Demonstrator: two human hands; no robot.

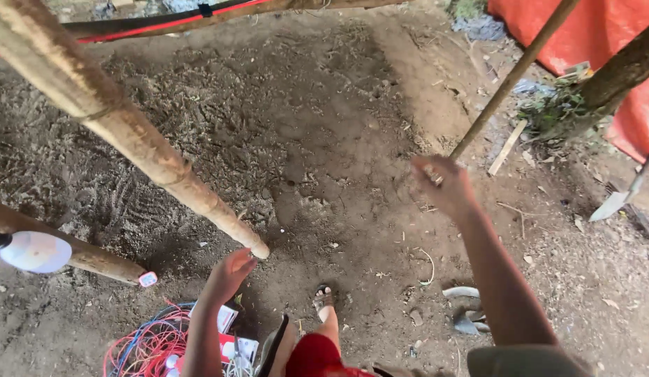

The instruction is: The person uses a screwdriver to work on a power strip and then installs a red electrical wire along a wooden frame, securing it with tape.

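In the head view you look straight down at bare, trampled soil (303, 126). Your right hand (441, 183) is raised on the right side of the scene and is closed round the lower part of a thin stick (509, 80), which slants up and away to the far right; the fingers hide the exact end of it, so it seems to be gripped near its tip. Your left hand (230, 274) sits lower, near the middle, with the palm spread and the fingers loosely apart, holding nothing. It is just beside the cut end of a thick bamboo pole (129, 129), which runs from the far left corner down toward you; whether the fingertips touch that end you cannot tell from here.

A second thick pole (94, 260) lies at the near left, with a white bulb-shaped thing (34, 251) in front of it. Below your left forearm sits a tangle of red and blue wire (146, 345). Your foot in a sandal (324, 301) stands on the soil between your two arms. On the far right hangs an orange tarp (583, 28), with a rough trunk (617, 73) leaning across it and a metal blade (610, 206) on the ground at the right edge.
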